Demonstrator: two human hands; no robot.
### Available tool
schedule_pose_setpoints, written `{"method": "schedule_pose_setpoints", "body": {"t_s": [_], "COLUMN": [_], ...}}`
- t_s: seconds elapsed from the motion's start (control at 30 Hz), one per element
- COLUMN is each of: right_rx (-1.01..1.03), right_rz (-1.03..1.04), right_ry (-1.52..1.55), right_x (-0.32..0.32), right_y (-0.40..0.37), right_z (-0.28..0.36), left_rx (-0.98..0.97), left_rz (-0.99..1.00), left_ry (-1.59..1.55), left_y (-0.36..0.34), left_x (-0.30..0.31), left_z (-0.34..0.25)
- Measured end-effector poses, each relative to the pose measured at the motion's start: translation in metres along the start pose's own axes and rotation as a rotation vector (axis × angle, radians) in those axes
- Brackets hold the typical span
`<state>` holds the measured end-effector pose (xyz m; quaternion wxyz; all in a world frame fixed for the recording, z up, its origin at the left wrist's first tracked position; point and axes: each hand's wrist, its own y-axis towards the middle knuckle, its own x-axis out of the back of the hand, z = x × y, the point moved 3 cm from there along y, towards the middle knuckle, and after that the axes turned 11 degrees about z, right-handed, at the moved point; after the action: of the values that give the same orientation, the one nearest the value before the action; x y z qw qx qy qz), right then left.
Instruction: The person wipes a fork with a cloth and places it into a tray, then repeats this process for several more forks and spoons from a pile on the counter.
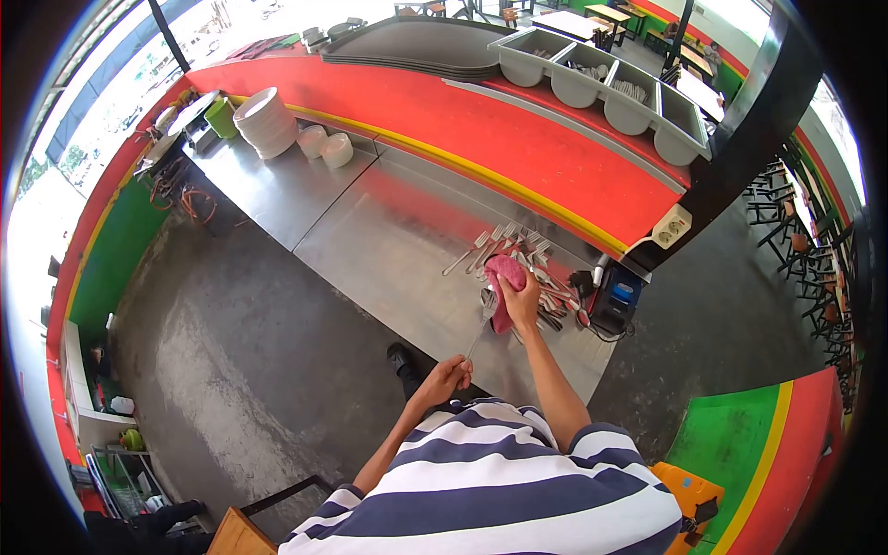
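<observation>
The steel worktop [370,231] carries the cutlery pile [535,248], apparently placed for short reach. The black electronic device [615,301] stands beside the pile, limiting access from that side. The right hand [523,301] grips a bunched pink cloth [507,268]. The left hand [451,375] grips what appears to be a fork [474,346] by its handle, presumably keeping its head exposed near the cloth.
</observation>
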<state>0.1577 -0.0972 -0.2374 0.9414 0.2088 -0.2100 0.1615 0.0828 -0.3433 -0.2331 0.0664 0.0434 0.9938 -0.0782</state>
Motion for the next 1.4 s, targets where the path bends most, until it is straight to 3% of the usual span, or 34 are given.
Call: {"method": "schedule_pose_setpoints", "body": {"t_s": [0.2,0.4,0.53,0.57,0.67,0.7,0.8,1.0,1.07,1.1,1.4], "right_rx": [-0.134,-0.232,-0.264,-0.208,-0.371,-0.425,-0.468,-0.512,-0.519,-0.488,-0.315], "right_rz": [0.087,0.229,0.211,0.192,0.473,0.550,0.678,0.458,0.428,0.243,0.012], "right_ry": [0.140,0.253,0.215,0.077,0.462,0.749,1.158,1.170,1.179,1.092,0.540], "right_x": [-0.022,-0.053,-0.058,-0.054,-0.051,-0.054,-0.048,-0.052,-0.047,-0.048,-0.010], "right_y": [-0.010,-0.050,-0.075,-0.078,-0.075,-0.075,-0.061,-0.033,-0.025,-0.019,0.032], "right_z": [-0.015,-0.016,-0.002,0.008,0.024,0.029,0.062,0.065,0.062,0.066,0.066], "left_rx": [-0.055,0.016,0.010,0.012,0.033,0.061,0.110,0.101,0.103,0.110,-0.084], "left_rz": [-0.102,-0.172,-0.163,-0.158,-0.135,-0.092,0.071,0.336,0.327,0.324,0.489], "left_ry": [-0.057,-0.097,-0.081,-0.082,-0.132,-0.138,-0.152,-0.263,-0.132,-0.050,0.185], "left_y": [-0.005,-0.002,0.010,0.012,0.024,0.030,0.046,0.091,0.105,0.113,0.199], "left_x": [0.011,0.025,0.040,0.044,0.062,0.066,0.084,0.111,0.117,0.121,0.131], "left_z": [0.001,-0.001,-0.010,-0.012,-0.008,-0.011,-0.023,-0.048,-0.060,-0.064,-0.106]}}
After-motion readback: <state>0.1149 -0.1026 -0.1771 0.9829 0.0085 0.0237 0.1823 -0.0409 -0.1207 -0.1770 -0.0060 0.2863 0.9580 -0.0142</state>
